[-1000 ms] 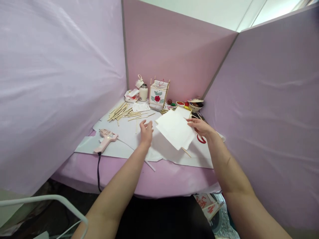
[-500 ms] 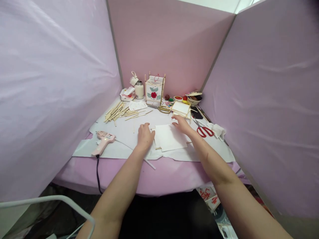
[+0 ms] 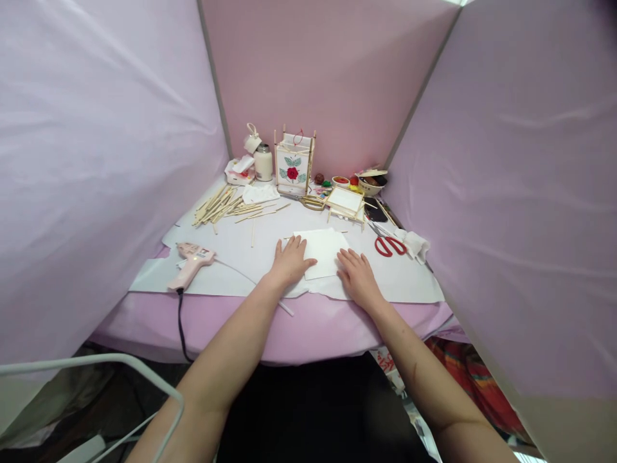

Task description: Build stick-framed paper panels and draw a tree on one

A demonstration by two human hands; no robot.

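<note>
A white square paper sheet (image 3: 324,247) lies flat on the paper-covered table (image 3: 241,321). My left hand (image 3: 290,260) rests palm down on the sheet's left edge, fingers spread. My right hand (image 3: 357,274) lies flat on the sheet's near right corner, fingers stretched out. Neither hand holds anything. Just behind the sheet stands a small wooden stick frame with a white panel (image 3: 346,202).
A pink glue gun (image 3: 190,263) with a black cord lies at the left. Several wooden sticks (image 3: 226,209) are piled at the back left. A finished flower lantern (image 3: 292,165), a white jar (image 3: 263,163), small bowls (image 3: 370,184) and red scissors (image 3: 388,245) stand around. Pink partition walls enclose the table.
My right hand held the sheet tilted in the air, then laid it down on the table. Both hands now press flat on it, nearer the table's front edge.
</note>
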